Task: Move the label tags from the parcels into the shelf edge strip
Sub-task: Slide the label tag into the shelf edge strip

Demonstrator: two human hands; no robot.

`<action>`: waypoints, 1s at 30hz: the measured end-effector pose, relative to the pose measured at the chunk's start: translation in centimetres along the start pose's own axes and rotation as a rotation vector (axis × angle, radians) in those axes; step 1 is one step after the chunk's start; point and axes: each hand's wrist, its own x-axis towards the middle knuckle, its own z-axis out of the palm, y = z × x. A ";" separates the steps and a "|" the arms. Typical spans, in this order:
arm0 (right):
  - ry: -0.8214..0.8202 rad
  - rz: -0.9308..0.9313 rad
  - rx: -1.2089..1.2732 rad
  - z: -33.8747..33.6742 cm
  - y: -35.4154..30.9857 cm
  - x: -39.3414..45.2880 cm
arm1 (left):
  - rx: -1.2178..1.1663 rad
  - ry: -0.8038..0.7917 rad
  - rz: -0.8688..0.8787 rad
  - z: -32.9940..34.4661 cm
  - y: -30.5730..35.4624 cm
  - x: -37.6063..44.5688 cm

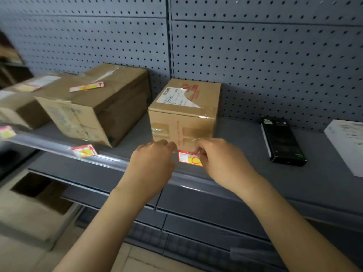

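Note:
A red, white and yellow label tag [188, 158] sits at the clear shelf edge strip [59, 146], just in front of the small parcel [184, 112]. My right hand [220, 161] pinches the tag's right end. My left hand [153, 161] is curled at its left end, fingertips touching the edge. A second tag [84, 150] stands in the strip further left, and a third [6, 132] at the far left. On the big parcel [94, 103] lies another tag [86, 86]; one more [27, 87] lies on the left parcel [17, 107].
A black handheld device [282, 142] lies on the grey shelf [245, 152] to the right, with a white box [347, 142] beyond it. Pegboard [255, 55] backs the shelf. Lower shelves and an open carton [39, 195] sit below left.

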 end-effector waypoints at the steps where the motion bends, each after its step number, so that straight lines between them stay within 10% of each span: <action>1: -0.006 0.003 0.001 0.5 -0.7 0.2 | 0.004 -0.013 -0.001 0.2 -0.9 -0.2; 30: -0.044 0.082 -0.105 2.1 -4.0 0.0 | 0.053 -0.153 0.234 4.5 -4.6 0.4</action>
